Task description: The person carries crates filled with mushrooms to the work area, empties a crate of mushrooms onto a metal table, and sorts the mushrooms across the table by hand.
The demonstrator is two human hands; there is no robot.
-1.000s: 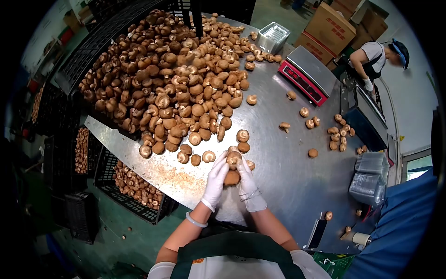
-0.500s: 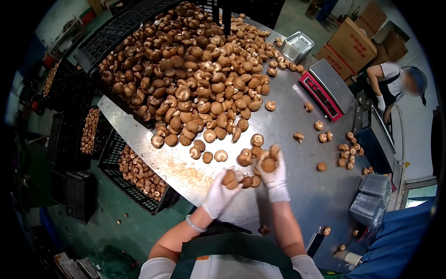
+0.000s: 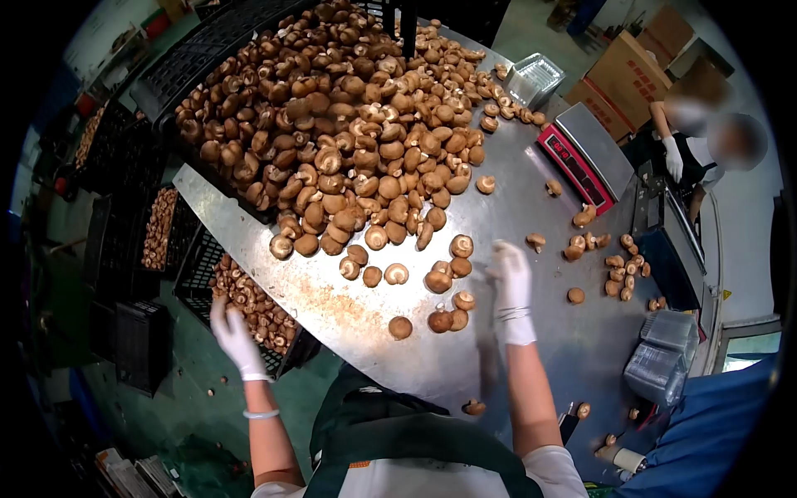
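My left hand (image 3: 237,339), in a white glove, reaches over a black plastic crate (image 3: 196,278) beside the table. Its fingers are stretched out and apart, close to the shiitake mushrooms (image 3: 257,319) inside. My right hand (image 3: 511,286), also gloved, hovers over the steel table (image 3: 432,378) with fingers loosely extended, a little blurred, and no mushroom visible in it. Left of that hand lie several loose shiitake mushrooms (image 3: 439,321), with a single mushroom (image 3: 400,328) nearer the table edge. A large heap of shiitake mushrooms (image 3: 332,149) spreads out of a tipped black crate (image 3: 170,87).
A red digital scale (image 3: 577,170) stands at the right, with a stack of clear trays (image 3: 534,81) behind it. Small mushroom groups (image 3: 624,274) lie near a dark machine (image 3: 668,241). More clear trays (image 3: 662,357) sit at the right edge. A co-worker (image 3: 693,153) stands beyond.
Both hands have let go of mushrooms. My left hand moved left from the table to over the crate; my right moved slightly right and up. More mushrooms now lie below the scale.
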